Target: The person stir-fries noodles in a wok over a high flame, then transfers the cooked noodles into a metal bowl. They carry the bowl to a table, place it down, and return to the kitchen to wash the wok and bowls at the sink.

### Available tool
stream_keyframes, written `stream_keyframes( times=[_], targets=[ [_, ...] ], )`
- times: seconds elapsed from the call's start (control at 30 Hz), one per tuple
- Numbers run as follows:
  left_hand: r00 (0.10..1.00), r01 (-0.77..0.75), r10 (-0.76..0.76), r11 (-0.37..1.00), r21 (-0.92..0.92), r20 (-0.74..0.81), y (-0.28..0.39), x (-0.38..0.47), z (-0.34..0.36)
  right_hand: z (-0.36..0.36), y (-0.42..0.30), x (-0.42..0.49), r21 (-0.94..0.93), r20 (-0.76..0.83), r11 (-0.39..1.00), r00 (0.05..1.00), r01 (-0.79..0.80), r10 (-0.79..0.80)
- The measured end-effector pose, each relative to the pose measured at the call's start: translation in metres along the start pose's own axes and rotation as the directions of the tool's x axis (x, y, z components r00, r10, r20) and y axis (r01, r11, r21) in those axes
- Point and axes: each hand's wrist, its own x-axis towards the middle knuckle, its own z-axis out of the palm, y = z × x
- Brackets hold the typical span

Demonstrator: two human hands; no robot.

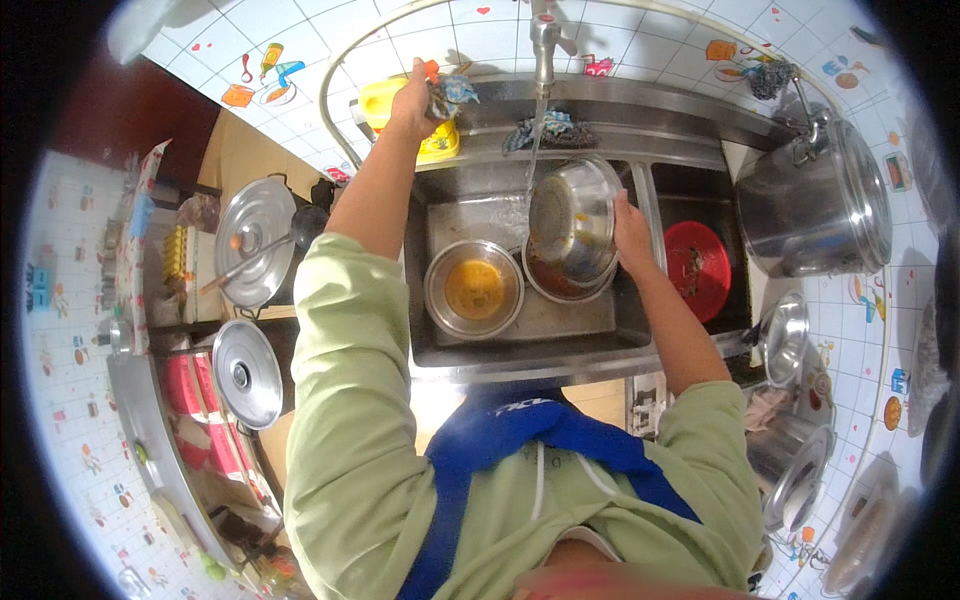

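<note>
My right hand [634, 231] grips the rim of a metal bowl [576, 217], tilted in the sink near the water running from the faucet [543, 45]. Under it sits a pot [571, 291] with reddish residue, partly hidden. Another metal bowl [474, 289] with yellow-orange liquid stands at the left of the sink basin [555, 322]. My left hand [411, 105] is raised at the sink's back left, beside a yellow plastic container [438, 144]. A blue-and-white cloth or scrubber [453, 91] shows right at its fingers; whether the fingers close on it is not clear.
A red colander [697, 271] with food scraps lies in the right basin. On the back ledge are a cloth and a steel wool pad [567, 135]. A large steel pot [814, 199] stands at right. Pot lids [255, 244] and a ladle [306, 226] are at left.
</note>
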Motion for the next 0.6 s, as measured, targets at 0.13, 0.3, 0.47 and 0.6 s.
stream_keyframes(
  times=[0.13, 0.3, 0.47, 0.6],
  targets=[
    [1.0, -0.005, 0.002, 0.992, 0.124, 0.027, 0.012, 0.016, 0.005, -0.013, -0.005, 0.0, 0.321, -0.009, 0.941, 0.993, -0.11, 0.119],
    [0.999, 0.031, -0.041, 0.961, 0.274, 0.031, 0.011, 0.023, -0.004, -0.004, -0.042, 0.01, 0.28, -0.133, 0.959, 0.988, -0.042, 0.082],
    [0.982, -0.023, 0.0, 0.993, 0.119, 0.191, -0.023, -0.019, -0.012, 0.017, -0.07, 0.033, 0.536, -0.053, 0.818, 0.958, -0.211, 0.282],
    [0.766, -0.64, 0.398, 0.404, 0.653, 0.505, -0.091, -0.096, 0.003, 0.042, -0.093, 0.033, 0.585, 0.002, 0.78, 0.963, -0.221, 0.271]
  ],
)
